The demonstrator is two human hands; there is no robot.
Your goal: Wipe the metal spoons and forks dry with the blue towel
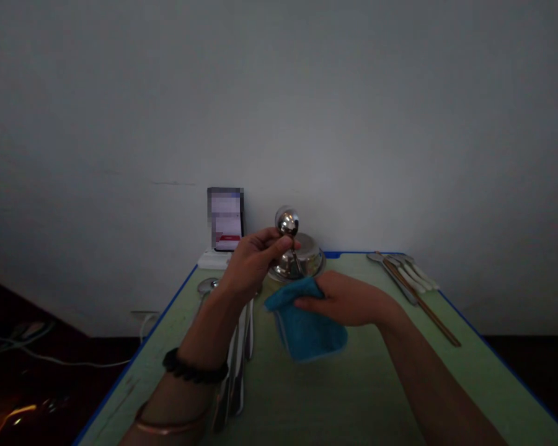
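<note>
Upright in the air, a shiny metal spoon (287,220) has its round bowl at the top. My left hand (259,255) is closed on it just below that bowl, fingers pinching the neck. A blue cloth (310,328) hangs from my right hand (348,298), which is closed on its upper part. The cloth's folded top edge lies close to the lower end of the spoon's handle; whether it wraps the tip I cannot tell. Behind both hands sits an upturned metal bowl (314,254), partly covered by my left hand and the spoon.
Left on the green table (335,396), several metal utensils (235,371) lie partly under my left forearm. On the right are several white-handled utensils (413,272), a metal spoon (402,288) and wooden chopsticks (434,316). A phone (226,220) stands at the back by the wall (376,124).
</note>
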